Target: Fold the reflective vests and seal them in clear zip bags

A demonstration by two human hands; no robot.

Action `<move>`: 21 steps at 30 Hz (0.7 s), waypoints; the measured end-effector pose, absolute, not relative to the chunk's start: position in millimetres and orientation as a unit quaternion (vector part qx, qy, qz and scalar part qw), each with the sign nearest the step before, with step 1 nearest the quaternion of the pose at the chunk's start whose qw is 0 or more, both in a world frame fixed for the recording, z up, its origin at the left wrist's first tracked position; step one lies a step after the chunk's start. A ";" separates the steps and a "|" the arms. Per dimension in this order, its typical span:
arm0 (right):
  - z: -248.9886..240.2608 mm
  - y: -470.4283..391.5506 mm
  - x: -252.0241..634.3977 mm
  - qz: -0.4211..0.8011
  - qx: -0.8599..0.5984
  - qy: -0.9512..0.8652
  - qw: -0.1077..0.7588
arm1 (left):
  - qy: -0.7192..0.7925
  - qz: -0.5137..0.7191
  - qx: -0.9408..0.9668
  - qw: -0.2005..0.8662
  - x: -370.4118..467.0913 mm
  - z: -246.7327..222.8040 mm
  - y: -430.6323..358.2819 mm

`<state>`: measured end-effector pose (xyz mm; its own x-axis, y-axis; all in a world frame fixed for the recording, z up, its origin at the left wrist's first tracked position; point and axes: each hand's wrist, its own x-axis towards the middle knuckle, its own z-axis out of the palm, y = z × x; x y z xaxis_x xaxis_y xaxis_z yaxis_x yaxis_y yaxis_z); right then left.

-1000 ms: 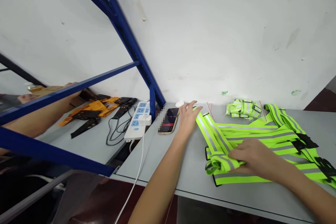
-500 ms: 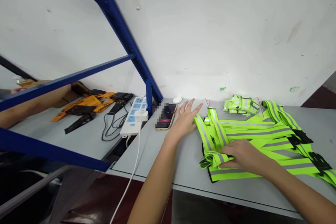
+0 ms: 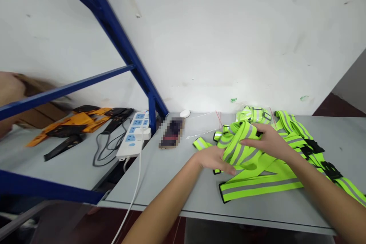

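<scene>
Clock ref: strap bundle = dial centre, 12 = toward wall.
Table front edge (image 3: 214, 215): nearest part of the grey top, ran across below the hands.
Loose strap (image 3: 257, 190): neon green, grey stripe, lay flat from 6 o'clock, black buckle (image 3: 224, 193) on its end at 7.
Left hand (image 3: 216, 159): at 8 o'clock, against the bundle's near-left side, one digit stretched out below it. Other fingers partly hidden, so couldn't tell how far closed or if it gripped.
Strap bundle (image 3: 238, 145): loosely gathered neon loops, between the hands, over the other straps.
Right hand (image 3: 270, 140): at 3 o'clock, thumb and fingers closed on the bundle's upper right, small gap filled by fabric.
Black pieces (image 3: 331, 169): on the straps, between 3 and 4.
Phone (image 3: 173, 133): 9 o'clock, flat, screen pixelated.
Power strip (image 3: 132, 135): 9 o'clock, past the phone, white plug (image 3: 143, 134) in it.
Clear bag (image 3: 204, 120): 10 o'clock, flat, red line at its right end.
Bagged straps (image 3: 254, 114): 1 o'clock, near the wall.
White oval object (image 3: 185, 114): 10 o'clock, just beyond the phone.
Orange-black straps (image 3: 82, 122): 9 o'clock, on the neighbouring surface.
Blue frame (image 3: 118, 38): 10 o'clock, slanted up in front of the white wall (image 3: 214, 38).
</scene>
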<state>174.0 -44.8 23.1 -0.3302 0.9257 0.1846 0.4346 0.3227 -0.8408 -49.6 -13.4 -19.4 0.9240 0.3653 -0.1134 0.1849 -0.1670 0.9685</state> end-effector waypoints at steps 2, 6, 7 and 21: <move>32.1 -39.1 174.0 0.352 -0.465 -0.732 0.351 | 0.238 0.090 0.771 0.584 -43.8 -14.6 -12.5; 43.7 -33.3 169.5 0.335 -0.470 -0.743 0.340 | 0.359 0.104 0.793 0.481 -32.3 -2.0 -12.9; 45.0 -33.0 168.3 0.330 -0.468 -0.748 0.336 | 0.382 0.090 0.793 0.465 -30.1 0.4 -14.1; 44.4 -61.4 170.4 0.321 -0.383 -0.837 0.222 | 0.282 0.209 0.928 0.126 -26.5 -40.2 -10.2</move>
<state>170.4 -61.4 44.4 -0.6083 0.7836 0.1265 0.4985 0.5012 -0.7073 -26.5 -10.2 -40.2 0.7533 0.5759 0.3175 0.4702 -0.8093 0.3522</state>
